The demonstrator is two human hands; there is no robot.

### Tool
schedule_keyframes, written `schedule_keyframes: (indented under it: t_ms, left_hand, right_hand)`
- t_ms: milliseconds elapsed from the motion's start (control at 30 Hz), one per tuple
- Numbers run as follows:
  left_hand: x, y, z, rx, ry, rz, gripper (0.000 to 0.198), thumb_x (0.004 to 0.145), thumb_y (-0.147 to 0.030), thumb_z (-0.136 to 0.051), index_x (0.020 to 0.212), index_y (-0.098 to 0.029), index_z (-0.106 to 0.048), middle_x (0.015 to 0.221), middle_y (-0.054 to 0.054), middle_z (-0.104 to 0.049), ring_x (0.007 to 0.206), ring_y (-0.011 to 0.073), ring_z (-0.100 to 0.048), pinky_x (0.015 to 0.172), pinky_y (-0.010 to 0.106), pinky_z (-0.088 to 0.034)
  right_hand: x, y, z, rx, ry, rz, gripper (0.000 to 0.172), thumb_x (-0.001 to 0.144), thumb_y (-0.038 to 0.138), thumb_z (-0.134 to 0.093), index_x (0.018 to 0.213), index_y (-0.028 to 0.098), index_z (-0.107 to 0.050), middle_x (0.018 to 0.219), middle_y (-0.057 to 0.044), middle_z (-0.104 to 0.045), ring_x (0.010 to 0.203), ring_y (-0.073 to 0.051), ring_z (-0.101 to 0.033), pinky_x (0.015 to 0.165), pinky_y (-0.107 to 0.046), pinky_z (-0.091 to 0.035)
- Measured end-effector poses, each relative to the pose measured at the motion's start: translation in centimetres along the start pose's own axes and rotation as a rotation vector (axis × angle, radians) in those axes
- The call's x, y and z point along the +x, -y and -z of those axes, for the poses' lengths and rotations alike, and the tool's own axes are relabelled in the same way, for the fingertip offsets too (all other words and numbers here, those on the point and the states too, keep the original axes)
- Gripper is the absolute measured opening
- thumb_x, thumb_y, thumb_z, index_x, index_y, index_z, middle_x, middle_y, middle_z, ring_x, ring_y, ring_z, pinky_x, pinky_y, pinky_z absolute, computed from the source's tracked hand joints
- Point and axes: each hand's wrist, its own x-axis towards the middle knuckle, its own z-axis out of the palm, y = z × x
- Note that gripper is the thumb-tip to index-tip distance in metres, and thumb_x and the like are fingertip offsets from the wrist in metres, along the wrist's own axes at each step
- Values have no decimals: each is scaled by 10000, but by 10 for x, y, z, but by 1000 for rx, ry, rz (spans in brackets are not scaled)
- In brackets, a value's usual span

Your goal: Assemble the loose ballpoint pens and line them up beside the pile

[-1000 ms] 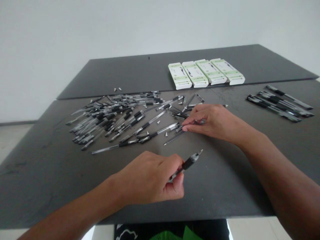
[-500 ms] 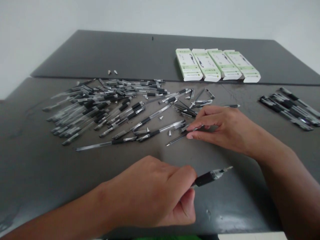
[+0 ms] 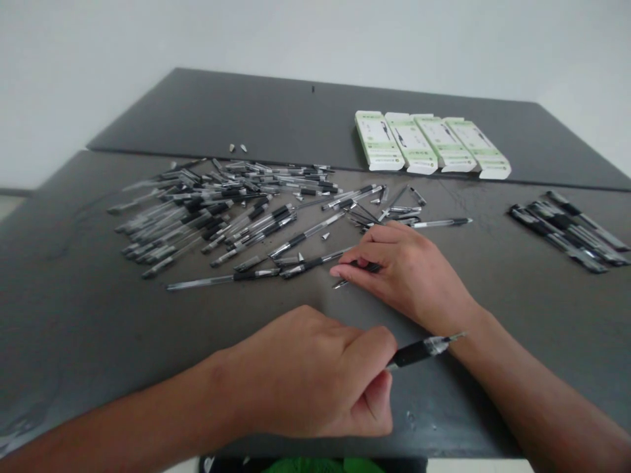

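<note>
Left hand (image 3: 308, 374) was palm-down and closed, with the thumb and fingers gripping a black-gripped gel pen (image 3: 415, 353). Its clear barrel and tip pointed right, just beside the right wrist. Right hand (image 3: 407, 279) lay low on the table, fingers together and narrowly curled over a dark pen section (image 3: 367, 267), with a thin pen tip showing beneath the fingertips. The hand could not be seen to grip it fully, though the section was covered by the fingers.

Both hands were in front of the loose pile of gel pens (image 3: 211, 217). Four green-and-white pen boxes (image 3: 431, 141) stood beyond the pile, to its right. A neat group of pens (image 3: 564, 236) lay far right of the pile on the dark table (image 3: 64, 282).
</note>
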Motion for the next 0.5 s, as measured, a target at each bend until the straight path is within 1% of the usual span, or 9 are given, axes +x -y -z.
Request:
schedule_keyframes:
  t_ms: [67, 200, 300, 400, 500]
  left_hand:
    - [0, 0, 0, 3, -12, -6, 163, 911, -131, -502, 836, -175, -641, 632, -52, -647, 500, 130, -580, 459, 351, -363]
    - [-2, -1, 1, 5, -28, -13, 166, 925, -139, -502, 840, -179, -639, 624, -53, -641, 503, 135, -571, 455, 349, -350]
    - [-3, -1, 0, 5, -31, -20, 147, 935, -150, -505, 848, -194, -615, 626, -50, -646, 503, 139, -573, 453, 346, -336]
    - [-2, 0, -1, 24, -63, -25, 137, 940, -150, -502, 853, -209, -589, 620, -48, -646, 495, 138, -570, 453, 336, -324]
    - [-2, 2, -3, 31, -90, -41, 129, 948, -148, -499, 870, -210, -582, 627, -50, -649, 498, 133, -572, 460, 323, -335]
  right_hand:
    - [2, 1, 1, -52, 12, -2, 236, 1016, 426, -776, 1030, 223, -896, 1002, -90, -816, 959, -296, -716, 854, -451, -567]
    - [3, 2, 3, -112, 26, 42, 249, 1029, 416, -759, 1041, 211, -900, 983, -87, -824, 909, -292, -702, 867, -469, -550]
    - [3, 3, 4, -144, 49, 60, 267, 1040, 418, -744, 1035, 203, -902, 946, -89, -817, 880, -286, -687, 844, -474, -529]
    - [4, 5, 5, -178, 73, 65, 284, 1068, 396, -700, 1020, 201, -901, 935, -93, -805, 866, -284, -662, 826, -474, -501]
    - [4, 7, 2, -217, 84, 83, 325, 1101, 363, -638, 1002, 184, -891, 946, -107, -798, 877, -292, -644, 839, -486, -479]
